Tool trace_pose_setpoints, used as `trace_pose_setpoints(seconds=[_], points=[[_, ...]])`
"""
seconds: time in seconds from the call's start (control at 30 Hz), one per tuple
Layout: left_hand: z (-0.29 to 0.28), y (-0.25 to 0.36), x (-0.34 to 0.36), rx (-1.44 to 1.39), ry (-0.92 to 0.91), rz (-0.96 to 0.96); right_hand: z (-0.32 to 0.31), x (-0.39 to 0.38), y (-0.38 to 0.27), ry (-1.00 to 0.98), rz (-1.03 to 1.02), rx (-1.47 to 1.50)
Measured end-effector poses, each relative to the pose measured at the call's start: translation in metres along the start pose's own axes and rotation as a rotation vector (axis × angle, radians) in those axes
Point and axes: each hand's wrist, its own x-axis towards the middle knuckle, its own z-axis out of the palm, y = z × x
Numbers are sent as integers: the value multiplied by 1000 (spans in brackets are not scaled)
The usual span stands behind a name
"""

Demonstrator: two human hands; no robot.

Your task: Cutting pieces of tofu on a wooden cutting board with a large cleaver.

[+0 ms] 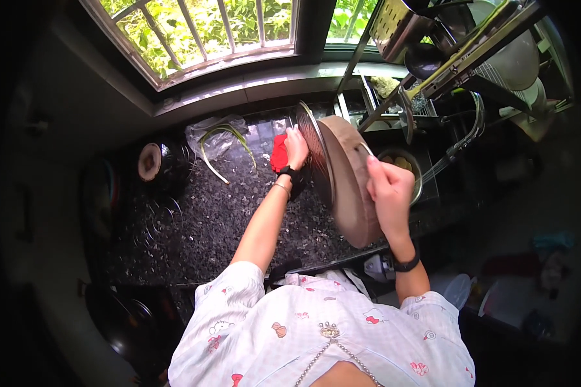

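Near the middle, a large brown round pan point(348, 206) is tipped on its side, with a dark round piece with a steel rim point(319, 148) against its left face. My right hand point(390, 187) is closed on a handle at the pan's right side. My left hand point(295, 149) is closed around a red cloth point(279, 155) at the left side of the rimmed piece. Whether it also grips the rim is hidden.
On the black counter point(174, 238) lie a plastic bag point(213, 132) with green stalks and a dark pot point(153, 161). A bowl of pale pieces point(400, 161) sits behind my right hand. A rack with utensils point(471, 64) stands at upper right, beside the barred windows.
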Motion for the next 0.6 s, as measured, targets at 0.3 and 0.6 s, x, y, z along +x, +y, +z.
trace_pose_setpoints(seconds=[0.3, 0.6], points=[[12, 0, 62, 87, -276, -19, -50, -58, -22, 60, 201, 50], [-116, 131, -120, -75, -391, 480, -55, -69, 19, 108, 293, 89]])
